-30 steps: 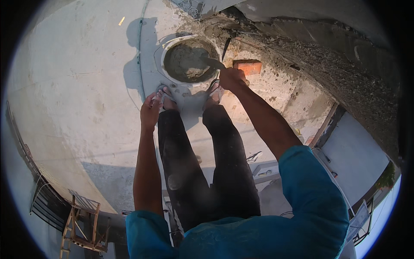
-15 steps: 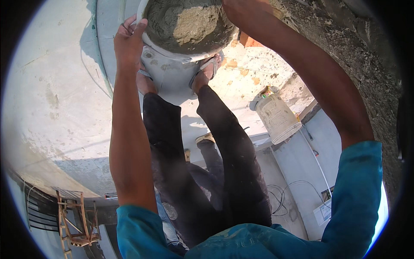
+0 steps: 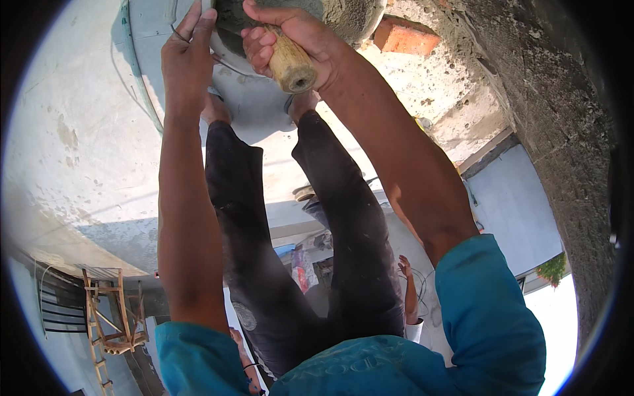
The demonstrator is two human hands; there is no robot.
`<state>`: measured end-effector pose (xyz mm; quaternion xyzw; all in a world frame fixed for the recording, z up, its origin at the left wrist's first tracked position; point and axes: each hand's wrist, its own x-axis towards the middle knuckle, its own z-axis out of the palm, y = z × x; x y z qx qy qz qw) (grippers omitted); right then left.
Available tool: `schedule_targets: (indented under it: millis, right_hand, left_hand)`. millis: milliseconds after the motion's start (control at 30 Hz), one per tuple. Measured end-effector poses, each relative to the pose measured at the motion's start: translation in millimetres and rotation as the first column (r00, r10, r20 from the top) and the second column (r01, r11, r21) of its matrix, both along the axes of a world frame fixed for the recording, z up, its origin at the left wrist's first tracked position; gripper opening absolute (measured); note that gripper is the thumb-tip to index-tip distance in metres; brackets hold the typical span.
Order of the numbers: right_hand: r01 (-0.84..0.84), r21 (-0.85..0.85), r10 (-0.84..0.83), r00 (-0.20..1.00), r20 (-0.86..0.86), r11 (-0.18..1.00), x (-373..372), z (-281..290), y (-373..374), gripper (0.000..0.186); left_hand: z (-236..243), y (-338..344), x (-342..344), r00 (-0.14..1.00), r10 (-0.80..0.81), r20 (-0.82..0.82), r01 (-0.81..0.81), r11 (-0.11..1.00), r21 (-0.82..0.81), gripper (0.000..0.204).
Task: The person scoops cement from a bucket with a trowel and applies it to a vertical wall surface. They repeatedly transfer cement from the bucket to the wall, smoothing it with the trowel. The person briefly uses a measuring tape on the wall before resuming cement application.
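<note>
At the top of the head view a white bucket [image 3: 378, 18] holds wet grey mortar [image 3: 347, 14], partly cut off by the frame. My left hand [image 3: 187, 66] is closed at the bucket's left rim, fingers and thumb pinched there. A thin wire handle [image 3: 228, 65] shows just beside it. My right hand [image 3: 297, 36] is wrapped round a tool with a thick, round wooden handle [image 3: 292, 68], its butt end toward me. The tool's working end is hidden by the hand and the mortar. My feet stand either side of the bucket.
A red brick [image 3: 404, 38] lies right of the bucket, beside a rough dark wall [image 3: 548, 132]. Behind my legs another person's raised hand [image 3: 405, 266] shows, and another arm [image 3: 244, 353] at lower left. A wooden ladder-like frame [image 3: 99, 323] stands far left.
My right hand has come down and left, bringing the wooden handle into view. The bucket sits higher in view. My right arm now covers the pale pail, and people behind me have shifted.
</note>
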<state>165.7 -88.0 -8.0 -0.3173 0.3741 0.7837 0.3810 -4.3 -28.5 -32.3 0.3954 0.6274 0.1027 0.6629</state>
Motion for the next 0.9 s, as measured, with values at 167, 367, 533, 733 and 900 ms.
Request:
schedule_targets:
  millis: [167, 367, 533, 733, 900]
  right_hand:
    - [0.674, -0.662, -0.936, 0.326, -0.132, 0.328, 53.7, 12.9, 18.3, 0.016]
    - [0.607, -0.243, -0.652, 0.729, -0.210, 0.757, 68.6, -28.3, -31.2, 0.025]
    - [-0.444, 0.108, 0.361, 0.828, 0.430, 0.889, 109.0, 113.3, -60.4, 0.037]
    - [-0.588, -0.798, 0.217, -0.803, 0.555, -0.136, 109.7, 29.1, -64.7, 0.038]
    - [-0.485, -0.857, 0.276, -0.859, 0.431, -0.172, 137.6, 56.7, -107.9, 0.034]
  left_hand:
    - [23.7, 18.9, 4.1, 0.998, -0.042, 0.049, 0.043, 0.999, -0.004, 0.056]
    - [22.6, 32.1, 24.9, 0.983, -0.182, 0.020, 0.182, 0.983, 0.011, 0.057]
    - [27.7, 31.4, 23.7, 0.981, -0.196, 0.013, 0.194, 0.979, 0.066, 0.055]
    - [53.8, 15.6, 52.5, 0.898, -0.384, -0.215, 0.430, 0.872, 0.236, 0.053]
    - [42.1, 8.8, 44.3, 0.904, -0.385, -0.185, 0.421, 0.877, 0.232, 0.053]
